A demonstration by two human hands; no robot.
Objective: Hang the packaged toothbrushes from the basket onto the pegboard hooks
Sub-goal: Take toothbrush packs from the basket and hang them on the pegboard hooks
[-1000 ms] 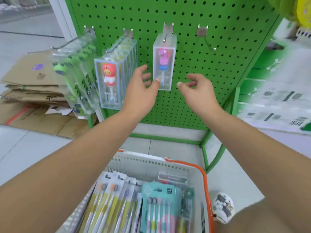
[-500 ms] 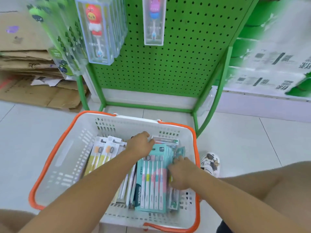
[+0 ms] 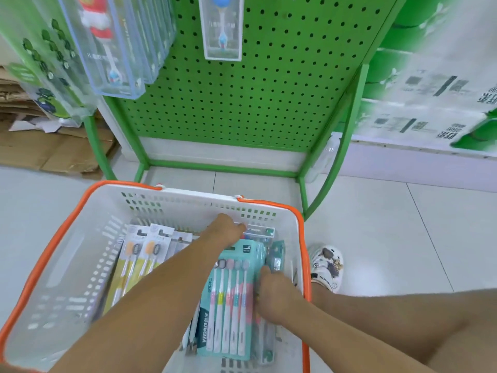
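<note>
The teal multipack of toothbrushes (image 3: 231, 305) lies flat in the white basket (image 3: 67, 265), low and right of centre in the frame, on top of other packs. My right hand (image 3: 274, 294) sits at its right edge with the fingers curled down over or under that edge — whether they have actually closed on the card I cannot tell from here. My left hand (image 3: 228, 232) is at the far end of the basket, just above the teal pack's top, fingers bent onto a small clear boxed pack (image 3: 259, 231) against the back wall; again I can't tell if it is gripped or only touched.

To the left in the basket a fan of yellow-and-white single packs (image 3: 139, 254) leans against the side.

I judge the step to be picking the next pack. To do it well I would settle on one pack, get the thumb on one face and the fingers on the other near the hang hole at the top, and lift it straight up so it does not drag its neighbours — the packs overlap and slide easily.

Above, the green pegboard (image 3: 282, 90) fills the upper centre. One clear boxed brush (image 3: 222, 36) hangs at top centre, a row of similar boxes (image 3: 113, 49) at upper left; no hooks show in frame. Flattened cardboard (image 3: 40, 146) lies on the floor at left.
</note>
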